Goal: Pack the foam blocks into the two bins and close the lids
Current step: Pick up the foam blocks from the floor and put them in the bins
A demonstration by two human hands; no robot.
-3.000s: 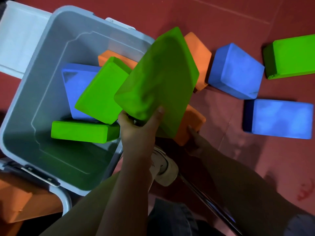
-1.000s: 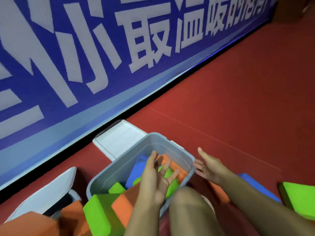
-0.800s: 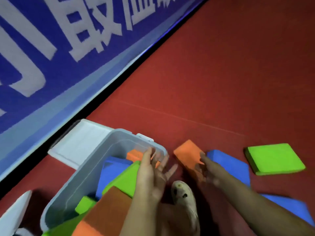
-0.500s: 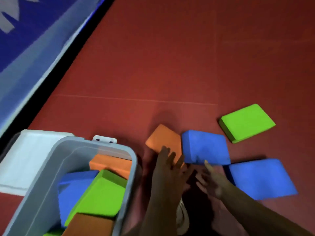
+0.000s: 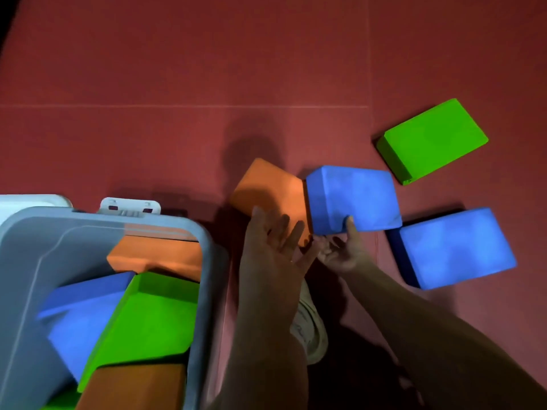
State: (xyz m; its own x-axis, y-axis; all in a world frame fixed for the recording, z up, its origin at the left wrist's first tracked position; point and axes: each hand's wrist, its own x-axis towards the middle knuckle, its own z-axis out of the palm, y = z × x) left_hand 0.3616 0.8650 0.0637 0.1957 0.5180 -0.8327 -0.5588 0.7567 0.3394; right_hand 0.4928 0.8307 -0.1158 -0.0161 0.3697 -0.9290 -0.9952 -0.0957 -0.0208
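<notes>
My right hand lies palm up at the near edge of a blue foam block, thumb raised against its near face and the other fingers loosely curled below; whether they close on the block I cannot tell. My left hand is spread flat, fingers straight, with the fingertips over the near corner of an orange foam block on the floor. The orange block and the blue block touch along one side.

Right of these, a second blue block lies flat on the red floor, just beside the first. A green block lies farther off, apart from both.

To my left stands an open grey bin, its white latch at the far rim. Inside it, tilted and overlapping: an orange block at the far side, a blue block, a green block leaning over the blue, and another orange block nearest me. A white lid shows at the far left corner of the bin. A light-coloured shoe shows between my forearms.
</notes>
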